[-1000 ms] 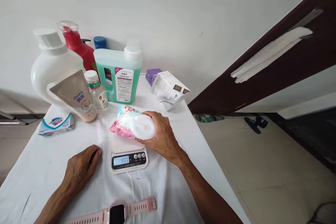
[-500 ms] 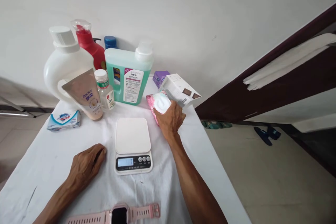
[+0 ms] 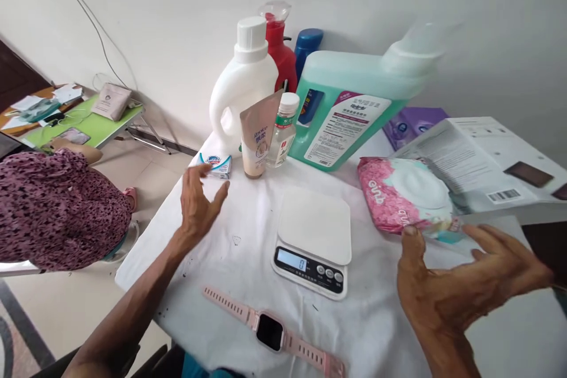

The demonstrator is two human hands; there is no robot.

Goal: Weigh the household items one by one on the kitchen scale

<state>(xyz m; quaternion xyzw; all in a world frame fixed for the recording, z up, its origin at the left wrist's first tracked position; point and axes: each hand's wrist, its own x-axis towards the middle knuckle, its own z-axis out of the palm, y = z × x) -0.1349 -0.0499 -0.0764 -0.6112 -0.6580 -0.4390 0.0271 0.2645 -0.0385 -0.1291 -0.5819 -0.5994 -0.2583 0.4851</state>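
The right hand (image 3: pixel 465 289) has its fingers (image 3: pixel 496 242) spread loosely, holding nothing; the thumb tip touches the near edge of the pink wet-wipes pack (image 3: pixel 401 195), which lies flat on the desk (image 3: pixel 230 283) beside the white box (image 3: pixel 482 159). The forearm comes up from the lower right corner, palm turned inward. The left hand (image 3: pixel 197 201) hovers above the desk with its fingers (image 3: pixel 219 194) splayed and slightly curled, gripping nothing, nearest the small soap box (image 3: pixel 215 163); its forearm stretches in from the lower left. Between the two hands sits the kitchen scale (image 3: pixel 315 239), its platform bare and the display reading 0. A pink smartwatch (image 3: pixel 270 331) lies on the desk in front of the scale
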